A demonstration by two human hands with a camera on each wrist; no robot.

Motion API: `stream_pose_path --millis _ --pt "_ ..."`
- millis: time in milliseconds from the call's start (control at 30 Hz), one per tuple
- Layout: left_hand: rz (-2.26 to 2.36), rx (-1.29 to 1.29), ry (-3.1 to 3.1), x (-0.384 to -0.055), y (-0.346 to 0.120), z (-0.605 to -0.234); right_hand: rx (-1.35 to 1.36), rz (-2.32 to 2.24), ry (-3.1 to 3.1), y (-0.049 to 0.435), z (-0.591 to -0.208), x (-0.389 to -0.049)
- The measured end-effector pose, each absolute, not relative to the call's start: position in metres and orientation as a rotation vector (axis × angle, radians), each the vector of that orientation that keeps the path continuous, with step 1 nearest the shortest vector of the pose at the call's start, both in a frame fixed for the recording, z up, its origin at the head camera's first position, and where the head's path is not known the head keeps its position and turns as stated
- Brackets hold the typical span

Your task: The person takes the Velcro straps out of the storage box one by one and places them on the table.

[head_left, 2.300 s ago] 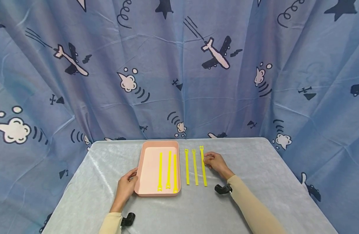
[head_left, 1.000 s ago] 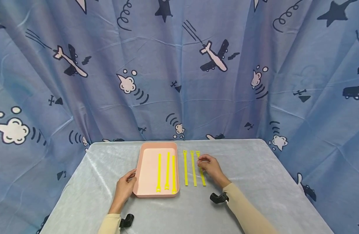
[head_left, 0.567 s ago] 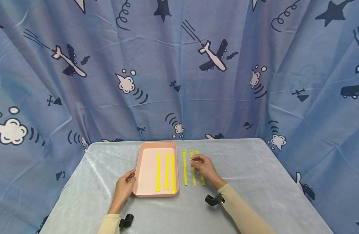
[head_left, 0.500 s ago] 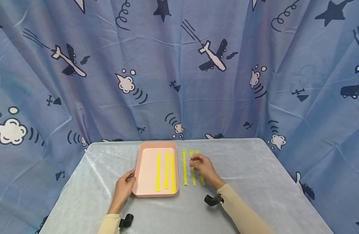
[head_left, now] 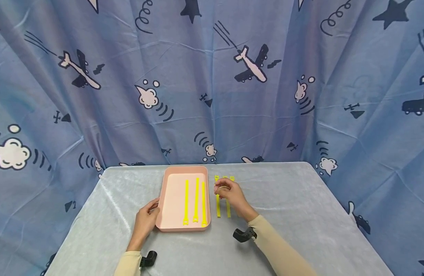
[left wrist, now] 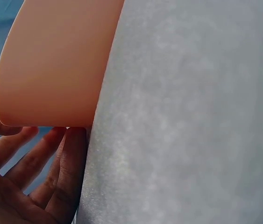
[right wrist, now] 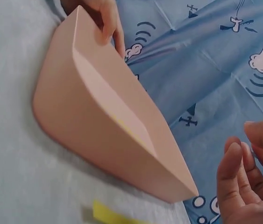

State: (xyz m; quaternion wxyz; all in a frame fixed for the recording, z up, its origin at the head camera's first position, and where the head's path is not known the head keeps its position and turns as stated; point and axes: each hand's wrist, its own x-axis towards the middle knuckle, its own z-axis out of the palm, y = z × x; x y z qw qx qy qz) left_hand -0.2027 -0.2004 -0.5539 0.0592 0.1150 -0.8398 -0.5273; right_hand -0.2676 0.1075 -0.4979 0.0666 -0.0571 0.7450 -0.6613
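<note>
My left hand (head_left: 145,222) grips the left wall of a shallow pink tray (head_left: 162,199). In the left wrist view several fingertips (left wrist: 52,133) press its outer side, while one digit goes over the rim. Inside the tray lie three flat yellow straps (head_left: 186,201), their wider slotted heads toward me. Right of the tray, three more yellow straps (head_left: 218,207) lie side by side, heads pointing away. My right hand (head_left: 234,193) hovers over these and hides parts of them. Its thumb and fingertips are apart, holding nothing, as the right wrist view shows.
A grey cloth-covered table (head_left: 294,218) carries everything. Behind it hangs a blue curtain (head_left: 184,76) printed with planes and clouds. Black wrist cameras (head_left: 244,234) are worn on both forearms, over beige sleeves.
My right hand first shifted the rightmost strap nearer and leftward, level with its neighbours. It then let go and moved left across the row to the leftmost strap. The left hand keeps its place.
</note>
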Motion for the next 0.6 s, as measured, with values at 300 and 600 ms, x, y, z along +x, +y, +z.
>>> stream_pose_path --millis 300,600 --pt "-1.589 0.353 -2.54 -0.203 -0.201 -0.553 -0.193 -2.023 2.205 0.087 -0.492 -0.268" --pt "-1.588 0.344 -2.538 -0.204 -0.201 -0.555 -0.267 -2.012 2.149 0.072 -0.491 -0.268"
